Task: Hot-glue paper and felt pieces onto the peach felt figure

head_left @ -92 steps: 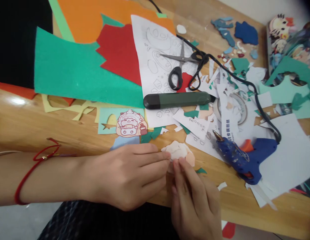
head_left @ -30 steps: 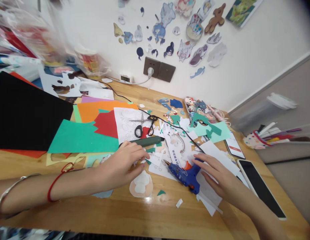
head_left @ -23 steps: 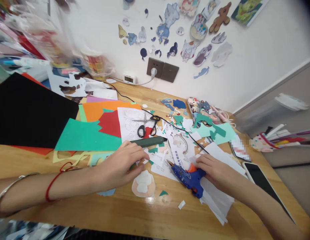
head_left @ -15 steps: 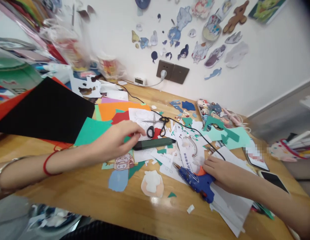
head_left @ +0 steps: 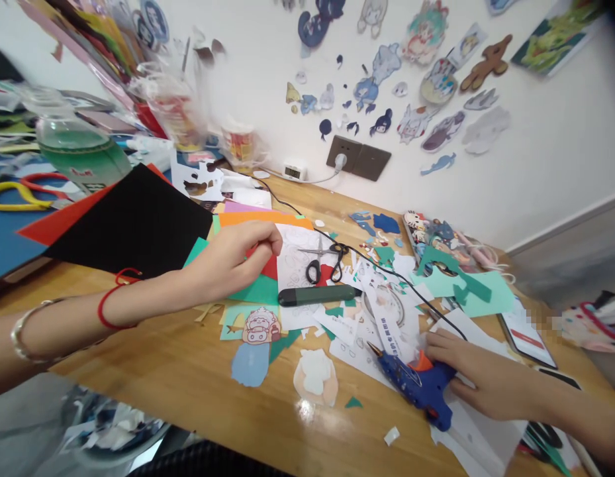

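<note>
My left hand (head_left: 232, 262) reaches over the felt sheets with its fingers curled in a pinch at the edge of the red felt sheet (head_left: 270, 266), beside the green felt sheet (head_left: 257, 290). My right hand (head_left: 478, 374) lies low at the right, its fingers closed round the handle of the blue glue gun (head_left: 416, 384), whose nozzle points left over white paper scraps. A cream felt cut-out (head_left: 317, 376) lies on the wooden table (head_left: 188, 397) between the hands, touched by neither.
Black scissors (head_left: 323, 257) and a dark green pen-shaped tool (head_left: 320, 295) lie on printed paper. A black felt sheet (head_left: 133, 225) covers the left. A cartoon picture (head_left: 260, 324), a phone (head_left: 528, 331), a black cable (head_left: 386, 268) and many scraps crowd the right.
Both hands let go of the cream cut-out. My left hand moved up and left to the red felt and pinched shut. My right hand reached right and closed on the glue gun.
</note>
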Motion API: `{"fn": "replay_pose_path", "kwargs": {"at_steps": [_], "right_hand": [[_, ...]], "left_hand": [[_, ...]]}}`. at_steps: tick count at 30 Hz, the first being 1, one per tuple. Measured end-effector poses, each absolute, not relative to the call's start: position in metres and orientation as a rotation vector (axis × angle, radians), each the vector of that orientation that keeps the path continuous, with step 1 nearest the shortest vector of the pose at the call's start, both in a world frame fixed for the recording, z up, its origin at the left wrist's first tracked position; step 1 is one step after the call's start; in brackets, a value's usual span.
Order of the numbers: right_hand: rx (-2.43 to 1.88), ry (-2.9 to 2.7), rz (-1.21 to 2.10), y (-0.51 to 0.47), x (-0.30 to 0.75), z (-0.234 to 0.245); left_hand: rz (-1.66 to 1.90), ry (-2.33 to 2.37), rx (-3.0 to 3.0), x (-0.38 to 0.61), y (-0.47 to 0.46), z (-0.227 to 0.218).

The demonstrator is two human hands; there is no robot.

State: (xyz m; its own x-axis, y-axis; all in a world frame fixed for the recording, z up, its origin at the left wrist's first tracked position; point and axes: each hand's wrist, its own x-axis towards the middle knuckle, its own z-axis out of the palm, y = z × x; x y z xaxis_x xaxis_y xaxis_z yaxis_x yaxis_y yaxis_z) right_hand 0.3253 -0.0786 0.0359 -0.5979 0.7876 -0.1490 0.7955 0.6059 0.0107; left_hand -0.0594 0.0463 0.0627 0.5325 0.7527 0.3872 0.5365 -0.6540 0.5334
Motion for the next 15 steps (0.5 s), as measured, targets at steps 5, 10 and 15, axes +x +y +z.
{"fn": "replay_pose_path", "kwargs": {"at_steps": [5, 10, 15], "right_hand": [[1.132, 2.773, -0.062, -0.075, 0.336, 0.037], [1.377, 2.531, -0.438, -0.075, 0.339, 0.035], [1.623, 2.012, -0.931, -0.072, 0.340, 0.045]], "left_hand": [[0.843, 1.079, 2.436, -0.061, 0.046, 0.063], [0.847, 1.055, 2.443, -0.063, 0.045, 0.063], [0.850, 1.067, 2.439, -0.063, 0.046, 0.063]]}}
